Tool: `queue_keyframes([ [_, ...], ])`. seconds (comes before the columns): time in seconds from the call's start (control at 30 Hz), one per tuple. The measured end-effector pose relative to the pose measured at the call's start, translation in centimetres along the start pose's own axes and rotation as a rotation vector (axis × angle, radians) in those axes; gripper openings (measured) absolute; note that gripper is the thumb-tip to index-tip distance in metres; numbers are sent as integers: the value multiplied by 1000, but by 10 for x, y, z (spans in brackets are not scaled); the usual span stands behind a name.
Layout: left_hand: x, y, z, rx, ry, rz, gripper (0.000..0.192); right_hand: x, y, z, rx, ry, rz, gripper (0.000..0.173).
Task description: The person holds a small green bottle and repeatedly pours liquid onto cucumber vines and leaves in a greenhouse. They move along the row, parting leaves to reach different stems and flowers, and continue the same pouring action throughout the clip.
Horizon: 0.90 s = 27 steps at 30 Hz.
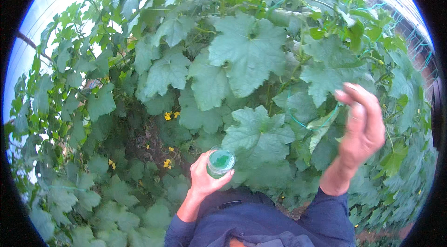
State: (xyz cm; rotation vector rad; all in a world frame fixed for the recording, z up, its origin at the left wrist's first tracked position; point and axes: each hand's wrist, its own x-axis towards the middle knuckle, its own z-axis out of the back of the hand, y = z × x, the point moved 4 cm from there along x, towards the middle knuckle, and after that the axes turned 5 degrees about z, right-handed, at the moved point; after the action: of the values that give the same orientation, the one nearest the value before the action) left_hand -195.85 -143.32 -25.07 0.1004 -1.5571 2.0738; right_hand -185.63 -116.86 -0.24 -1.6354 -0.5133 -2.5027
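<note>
My left hand is wrapped around a clear cup with green liquid in it, held upright in front of my body. My right hand is raised among the leaves on the right, slightly blurred, its fingers loosely bent and nothing visible in them. Close to its fingertips is a broad lobed leaf of a climbing gourd-like vine. A thin teal string loops past a curled, paler leaf just left of this hand; whether the fingers touch either cannot be told.
Dense vine foliage rises before me and spreads to both sides. Yellow flowers show low on the left near bare soil. More teal strings hang at the upper right, and a dark pole crosses the upper left.
</note>
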Motion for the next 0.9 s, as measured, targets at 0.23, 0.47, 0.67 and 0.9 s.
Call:
queue_keyframes([
  [0.23,24,47,99,25,-27,53,60,96,-59,-329,13,422,-460,67],
  [0.47,18,83,175,46,-185,173,61,103,-171,-443,-162,-47,-531,75],
  [0.67,11,106,211,59,-280,244,61,86,-186,-461,148,-246,-581,55],
  [0.9,27,120,228,43,-317,249,63,54,-179,-405,270,-374,-420,28],
])
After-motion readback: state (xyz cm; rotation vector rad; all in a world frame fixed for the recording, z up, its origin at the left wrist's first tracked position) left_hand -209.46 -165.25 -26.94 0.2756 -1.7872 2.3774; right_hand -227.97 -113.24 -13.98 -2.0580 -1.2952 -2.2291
